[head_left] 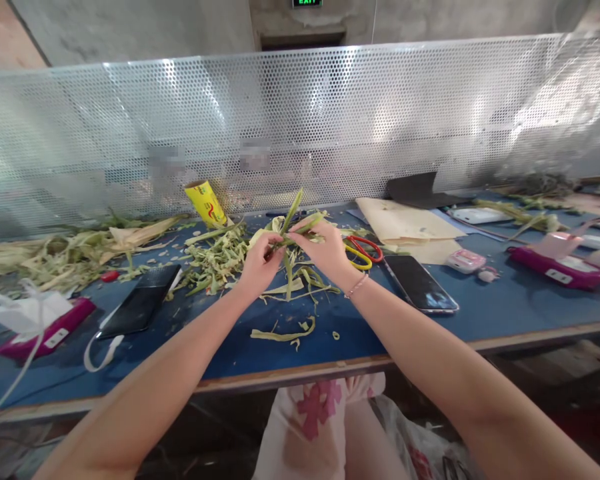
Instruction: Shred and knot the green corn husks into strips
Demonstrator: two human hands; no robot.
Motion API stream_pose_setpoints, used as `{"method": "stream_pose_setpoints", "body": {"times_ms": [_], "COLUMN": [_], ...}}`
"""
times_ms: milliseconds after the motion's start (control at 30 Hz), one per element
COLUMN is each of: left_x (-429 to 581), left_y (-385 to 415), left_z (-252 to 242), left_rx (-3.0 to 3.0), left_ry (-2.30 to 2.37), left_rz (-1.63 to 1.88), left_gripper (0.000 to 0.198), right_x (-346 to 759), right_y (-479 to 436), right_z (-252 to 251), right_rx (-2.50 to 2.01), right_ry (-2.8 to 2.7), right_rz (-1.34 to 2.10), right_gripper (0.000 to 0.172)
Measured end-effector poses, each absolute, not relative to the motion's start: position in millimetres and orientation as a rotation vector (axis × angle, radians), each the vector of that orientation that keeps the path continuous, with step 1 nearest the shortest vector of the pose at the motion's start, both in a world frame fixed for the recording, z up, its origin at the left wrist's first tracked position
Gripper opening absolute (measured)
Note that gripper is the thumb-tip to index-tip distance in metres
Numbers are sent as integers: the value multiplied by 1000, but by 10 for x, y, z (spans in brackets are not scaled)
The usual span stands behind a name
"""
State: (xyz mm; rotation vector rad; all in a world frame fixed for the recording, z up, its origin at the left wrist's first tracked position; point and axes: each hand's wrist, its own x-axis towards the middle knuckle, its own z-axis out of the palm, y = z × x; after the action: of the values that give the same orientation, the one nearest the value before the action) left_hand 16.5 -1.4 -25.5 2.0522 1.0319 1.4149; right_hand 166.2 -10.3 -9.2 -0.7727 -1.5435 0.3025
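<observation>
My left hand (261,265) and my right hand (324,248) meet over the middle of the blue table. Between them are pale green husk strips (293,208), which look like corn husk. One strip end points up and another hangs down below the fingers. Both hands have their fingertips pinched on the strips. A heap of shredded husk pieces (215,260) lies left of my left hand. Loose scraps (283,335) lie on the table in front of my hands. Right of my right hand are a red loop handle (375,249) and a yellow loop handle (359,259), apparently of scissors.
A yellow tube (206,203) leans near the perforated metal panel (310,120). Black phones lie left (143,300) and right (420,283). Brown paper (405,220), a pink earbud case (465,260) and purple tissue packs (55,333) are around. Long husks (80,250) lie far left.
</observation>
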Motion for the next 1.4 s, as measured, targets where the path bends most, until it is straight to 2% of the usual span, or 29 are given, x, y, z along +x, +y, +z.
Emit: {"method": "stream_pose_setpoints", "body": {"times_ms": [200, 500, 867, 1000, 1167, 1400], "left_x": [215, 201, 209, 219, 221, 261], "left_y": [-60, -59, -85, -63, 17, -36], "left_z": [-190, -220, -172, -195, -268, -255], "left_rx": [1836, 1985, 2070, 1957, 1633, 1489], "left_ry": [927, 950, 892, 872, 800, 617], "left_rz": [1453, 1393, 1379, 1397, 1420, 1523], "left_gripper": [17, 18, 8, 5, 14, 15], "right_x": [1676, 1639, 1639, 1628, 1620, 1583], "right_y": [-139, -82, -170, -155, -149, -199], "right_z": [-80, -123, -79, -109, -111, -76], "right_rx": [-664, -700, -393, -468, -627, -658], "right_ry": [-1680, -1490, -1980, -1891, -1757, -1594], "right_rz": [71, 482, 315, 372, 430, 567], "right_gripper": [5, 13, 16, 27, 12, 9]}}
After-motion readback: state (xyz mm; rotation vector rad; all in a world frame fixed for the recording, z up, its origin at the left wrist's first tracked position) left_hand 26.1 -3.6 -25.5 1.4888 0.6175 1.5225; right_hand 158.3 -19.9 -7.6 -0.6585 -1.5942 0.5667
